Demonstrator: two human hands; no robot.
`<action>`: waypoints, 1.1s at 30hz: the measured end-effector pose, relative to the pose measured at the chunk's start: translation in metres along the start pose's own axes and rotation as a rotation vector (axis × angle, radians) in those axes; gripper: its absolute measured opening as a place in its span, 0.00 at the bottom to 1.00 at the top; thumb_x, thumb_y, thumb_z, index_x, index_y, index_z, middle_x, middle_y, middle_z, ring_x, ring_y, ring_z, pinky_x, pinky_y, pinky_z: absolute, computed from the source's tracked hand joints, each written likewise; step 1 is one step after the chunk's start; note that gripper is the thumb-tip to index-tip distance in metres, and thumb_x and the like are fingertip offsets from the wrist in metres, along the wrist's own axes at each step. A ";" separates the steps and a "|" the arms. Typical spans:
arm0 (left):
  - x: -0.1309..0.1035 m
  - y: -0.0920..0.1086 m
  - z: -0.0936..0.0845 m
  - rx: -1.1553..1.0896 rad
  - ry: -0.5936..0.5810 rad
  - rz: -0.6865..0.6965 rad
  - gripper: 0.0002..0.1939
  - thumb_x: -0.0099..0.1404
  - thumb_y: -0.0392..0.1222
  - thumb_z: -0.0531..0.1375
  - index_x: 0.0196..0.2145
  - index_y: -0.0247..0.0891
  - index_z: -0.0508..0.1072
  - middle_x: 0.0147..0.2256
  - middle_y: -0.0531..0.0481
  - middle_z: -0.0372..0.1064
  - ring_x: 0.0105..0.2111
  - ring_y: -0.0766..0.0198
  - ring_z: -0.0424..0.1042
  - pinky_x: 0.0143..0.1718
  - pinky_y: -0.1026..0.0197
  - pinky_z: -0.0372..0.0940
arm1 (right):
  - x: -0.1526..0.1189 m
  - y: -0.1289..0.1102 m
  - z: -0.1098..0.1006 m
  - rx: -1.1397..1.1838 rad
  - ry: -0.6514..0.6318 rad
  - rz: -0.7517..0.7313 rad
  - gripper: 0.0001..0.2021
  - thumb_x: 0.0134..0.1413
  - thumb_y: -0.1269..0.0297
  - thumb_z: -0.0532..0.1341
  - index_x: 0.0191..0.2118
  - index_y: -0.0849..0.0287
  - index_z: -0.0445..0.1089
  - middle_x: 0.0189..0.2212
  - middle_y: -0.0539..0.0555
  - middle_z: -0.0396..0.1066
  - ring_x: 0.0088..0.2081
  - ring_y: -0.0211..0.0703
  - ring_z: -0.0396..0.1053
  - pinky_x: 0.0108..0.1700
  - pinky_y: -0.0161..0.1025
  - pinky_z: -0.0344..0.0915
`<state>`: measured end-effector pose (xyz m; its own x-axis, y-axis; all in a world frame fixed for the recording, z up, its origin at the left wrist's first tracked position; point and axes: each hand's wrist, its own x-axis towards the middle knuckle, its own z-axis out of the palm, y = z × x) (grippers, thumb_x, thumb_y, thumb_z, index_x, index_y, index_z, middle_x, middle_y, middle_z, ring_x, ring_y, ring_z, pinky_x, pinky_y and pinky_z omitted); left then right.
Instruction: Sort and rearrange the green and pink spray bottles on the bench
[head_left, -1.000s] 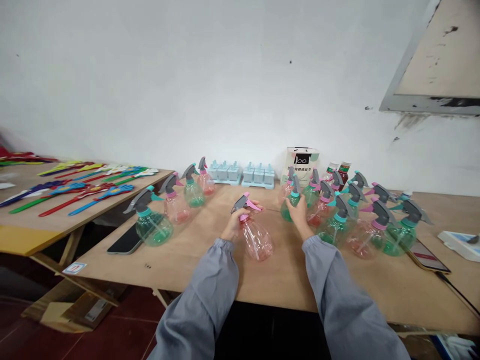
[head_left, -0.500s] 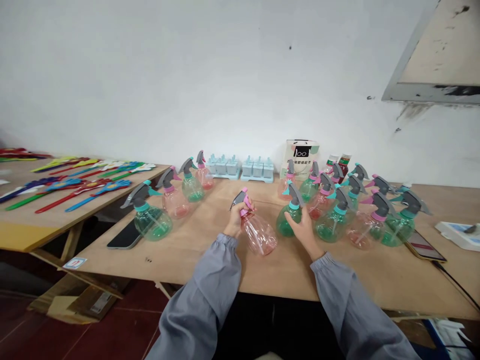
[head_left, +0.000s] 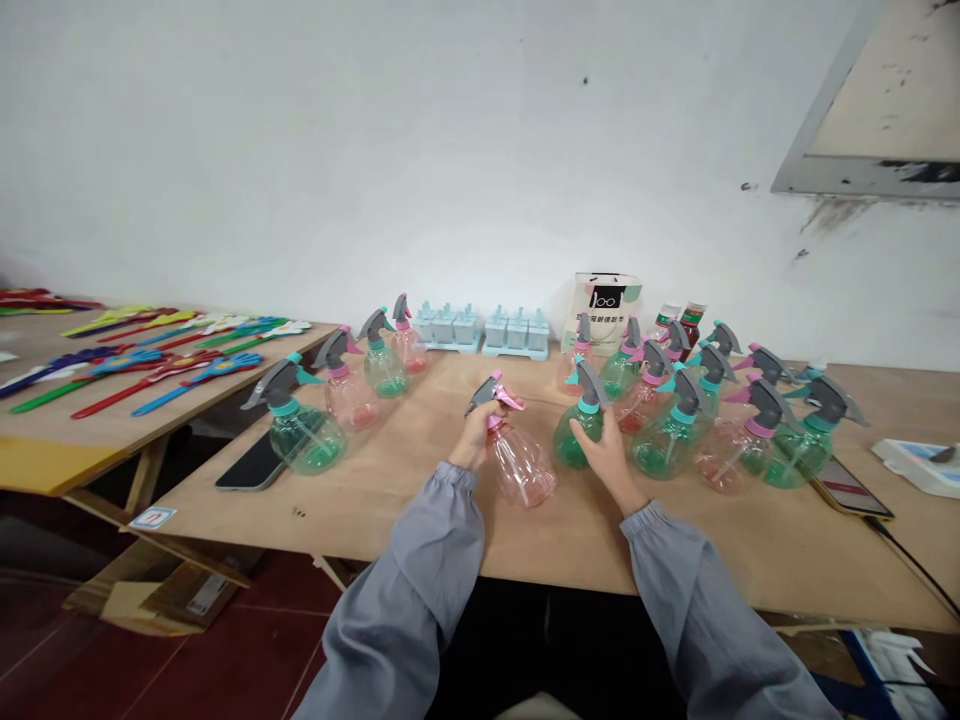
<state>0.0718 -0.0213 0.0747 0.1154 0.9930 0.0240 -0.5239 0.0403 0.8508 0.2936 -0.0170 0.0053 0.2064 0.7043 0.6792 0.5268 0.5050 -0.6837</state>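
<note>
My left hand (head_left: 478,432) is closed round the neck of a clear pink spray bottle (head_left: 523,468), which leans with its grey and pink trigger head toward the upper left. Against the side of a green spray bottle (head_left: 573,436) rests my right hand (head_left: 606,450), thumb and fingers round its body; this bottle is upright on the table. Just right of it stand another green spray bottle (head_left: 664,445) and a pink spray bottle (head_left: 729,458). Far to the left, a green spray bottle (head_left: 306,442) heads a short row of pink and green ones.
Blue ice-pop moulds (head_left: 516,335) and a paper bag (head_left: 606,312) line the wall. One phone (head_left: 251,466) lies at the left, another phone (head_left: 855,488) with a cable at the right. Several colourful hand-shaped sticks (head_left: 135,385) cover the left table. The wooden table's (head_left: 405,515) front edge is near me.
The pink bottle's trigger head has shifted slightly right, and my left fingers have moved off the trigger to the neck. My right hand stays at the green bottle. The view has shifted slightly.
</note>
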 end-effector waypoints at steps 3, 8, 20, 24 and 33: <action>-0.002 0.001 0.002 0.017 -0.005 0.002 0.14 0.39 0.36 0.59 0.29 0.37 0.73 0.27 0.51 0.74 0.30 0.63 0.73 0.24 0.68 0.58 | 0.000 0.000 0.000 0.001 -0.002 -0.002 0.22 0.54 0.47 0.63 0.48 0.57 0.65 0.45 0.60 0.72 0.49 0.55 0.70 0.57 0.57 0.65; -0.002 -0.001 0.002 -0.041 0.005 0.046 0.06 0.36 0.36 0.57 0.19 0.37 0.66 0.19 0.55 0.66 0.21 0.70 0.65 0.22 0.69 0.58 | 0.000 -0.003 -0.002 -0.003 -0.012 0.002 0.20 0.54 0.48 0.63 0.45 0.57 0.66 0.45 0.60 0.72 0.49 0.56 0.70 0.57 0.58 0.64; -0.006 0.000 0.003 0.013 -0.042 0.084 0.06 0.38 0.37 0.58 0.19 0.38 0.66 0.20 0.54 0.65 0.22 0.69 0.65 0.24 0.68 0.59 | 0.000 -0.004 -0.002 -0.003 -0.006 -0.004 0.19 0.55 0.49 0.63 0.46 0.56 0.67 0.42 0.58 0.73 0.50 0.56 0.70 0.57 0.58 0.65; -0.007 0.001 0.004 0.084 -0.063 0.128 0.11 0.41 0.37 0.59 0.26 0.38 0.73 0.25 0.52 0.71 0.27 0.66 0.69 0.27 0.66 0.61 | 0.000 -0.004 -0.002 -0.006 -0.016 -0.004 0.18 0.54 0.50 0.63 0.44 0.56 0.67 0.40 0.58 0.73 0.51 0.56 0.70 0.57 0.58 0.64; -0.008 0.018 -0.009 0.304 0.000 0.348 0.05 0.44 0.34 0.58 0.23 0.40 0.72 0.26 0.51 0.71 0.35 0.59 0.73 0.40 0.60 0.68 | 0.001 -0.003 -0.002 0.005 -0.017 -0.008 0.20 0.55 0.48 0.63 0.46 0.57 0.67 0.44 0.60 0.73 0.51 0.57 0.70 0.57 0.57 0.64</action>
<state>0.0540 -0.0273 0.0854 -0.0235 0.9418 0.3353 -0.2602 -0.3296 0.9076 0.2940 -0.0189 0.0079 0.1883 0.7085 0.6801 0.5241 0.5131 -0.6797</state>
